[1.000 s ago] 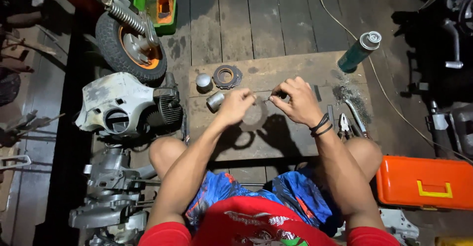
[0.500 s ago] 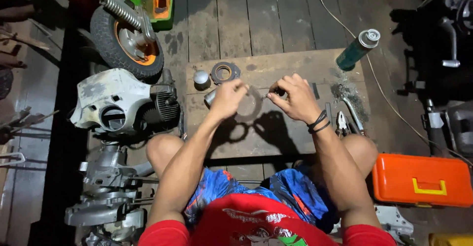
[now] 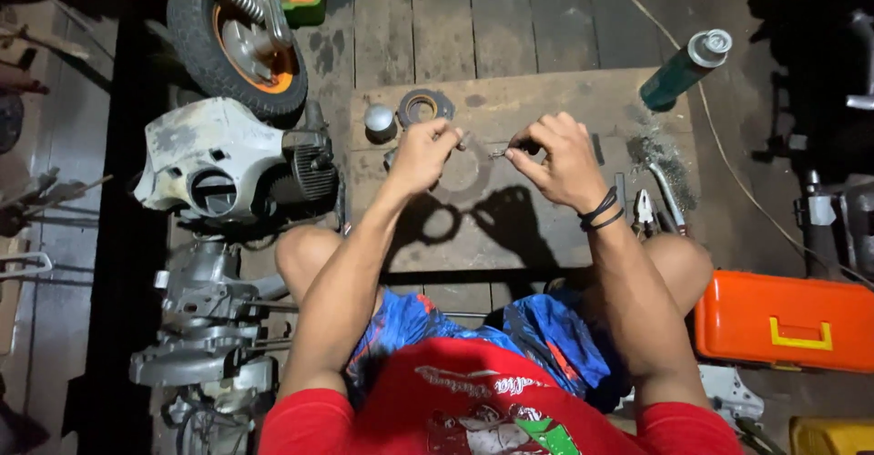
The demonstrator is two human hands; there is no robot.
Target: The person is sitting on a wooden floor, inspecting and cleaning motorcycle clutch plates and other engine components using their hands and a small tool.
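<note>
Both hands risen off wooden board [image 3: 546, 236] since a second ago. Left hand [image 3: 421, 153] pinches thin ring [image 3: 462, 169], right hand [image 3: 557, 156] pinches small metal pin [image 3: 499, 153] beside it. Work now mid-air, above board; engine casing [image 3: 218, 159] left.
</note>
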